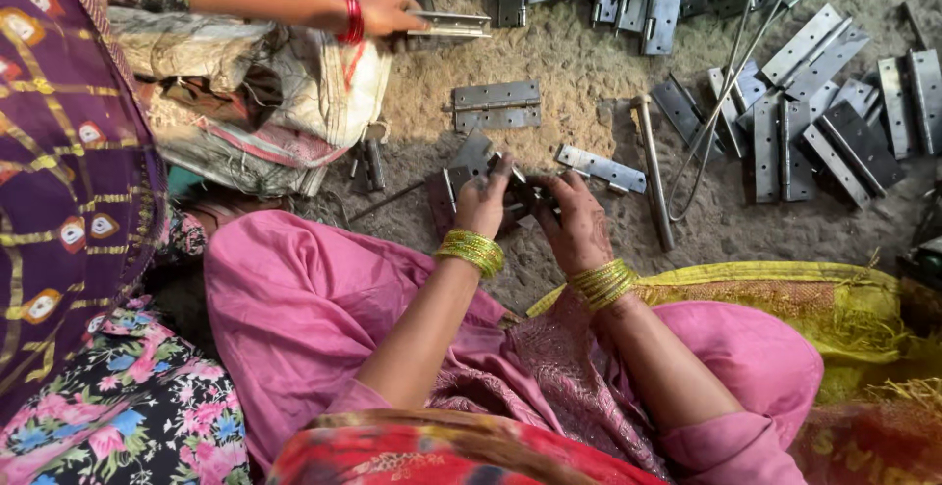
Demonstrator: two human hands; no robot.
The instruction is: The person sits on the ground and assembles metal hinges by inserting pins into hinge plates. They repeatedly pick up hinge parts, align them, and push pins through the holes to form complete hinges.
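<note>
Dusty sandy ground (579,73) is seen, gritty and matte, strewn with flat grey steel hinges. A large loose hinge pile (824,102) is spread at 2 o'clock from the hands, leaves rectangular, dull, screw-holed. Thin bent wire rods (731,83) are laid across it. Worn cloth sacks (294,83) are bunched at 10 o'clock. A long steel rod (654,171) lies just right of the hands, axis near 12-to-6. One closed hinge (497,104) lies flat at 12 o'clock, axis 9-to-3. A single leaf (601,167) is near the right hand, at its 1 o'clock, tilted. A dark hinge (520,196) is gripped between both hands, partly hidden by fingers, over pink cloth knees. Left hand (483,203) is pinched on its left end; right hand (577,218) is clenched on its right end, equally near. A co-worker's hand (385,9) at 11 o'clock holds another hinge (449,24).
</note>
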